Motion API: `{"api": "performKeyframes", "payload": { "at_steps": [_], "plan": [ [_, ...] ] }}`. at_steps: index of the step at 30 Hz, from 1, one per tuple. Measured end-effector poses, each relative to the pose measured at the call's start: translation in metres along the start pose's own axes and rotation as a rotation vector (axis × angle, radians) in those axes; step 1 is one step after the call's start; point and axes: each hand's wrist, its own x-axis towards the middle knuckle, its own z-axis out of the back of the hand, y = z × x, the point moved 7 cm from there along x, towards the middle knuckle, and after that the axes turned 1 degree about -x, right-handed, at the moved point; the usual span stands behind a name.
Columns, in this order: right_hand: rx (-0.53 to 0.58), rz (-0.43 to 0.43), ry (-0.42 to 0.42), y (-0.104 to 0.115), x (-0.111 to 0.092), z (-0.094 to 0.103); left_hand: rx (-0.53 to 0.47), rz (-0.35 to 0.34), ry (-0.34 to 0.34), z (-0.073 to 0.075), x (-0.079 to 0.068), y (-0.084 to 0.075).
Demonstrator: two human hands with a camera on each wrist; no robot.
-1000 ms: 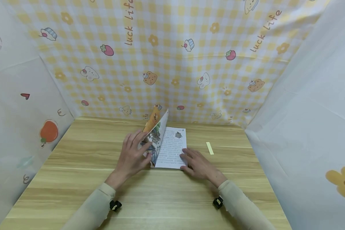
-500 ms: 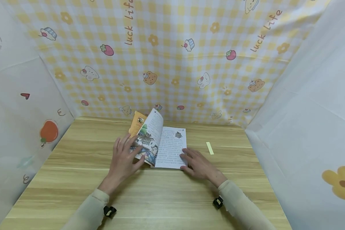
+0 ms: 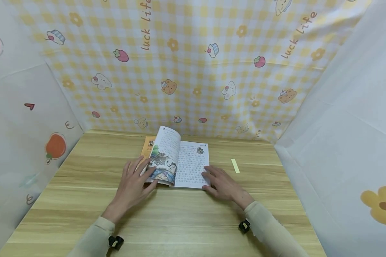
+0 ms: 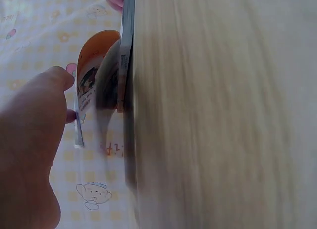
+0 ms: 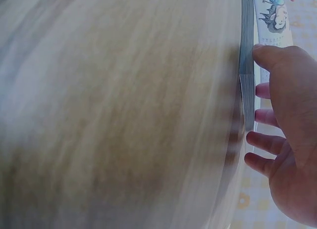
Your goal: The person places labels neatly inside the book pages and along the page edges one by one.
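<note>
In front of me spreads a light-brown, wood-grained counter (image 3: 193,221), its streaks running side to side. Towards my right, a slim, pale-yellow rectangular strip (image 3: 235,166) lies on it. Behind the counter I see a yellow-and-white checked cloth (image 3: 193,71) hanging, printed with brown bear faces (image 3: 169,86), pink strawberries (image 3: 121,55), blue-striped cupcakes (image 3: 213,50) and brown "luck life" lettering (image 3: 146,25). On my left hangs a white cloth printed with round orange-red fruits (image 3: 55,146); on my right, a white sheet (image 3: 337,142) shows a big orange-yellow flower (image 3: 385,206).
</note>
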Motion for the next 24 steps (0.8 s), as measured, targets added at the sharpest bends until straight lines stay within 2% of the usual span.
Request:
{"api": "performKeyframes", "payload": {
  "at_steps": [7,13,24],
  "plan": [
    [0.004,-0.007,0.016,0.0,-0.001,0.0,-0.031,0.023,0.097,-0.007,0.001,0.003],
    [0.0,-0.002,0.011,0.0,0.0,0.001,-0.066,0.082,0.204,-0.016,0.003,0.008],
    [0.005,-0.01,0.017,0.0,0.0,0.001,-0.072,0.118,0.287,-0.026,0.011,0.011]
  ]
}}
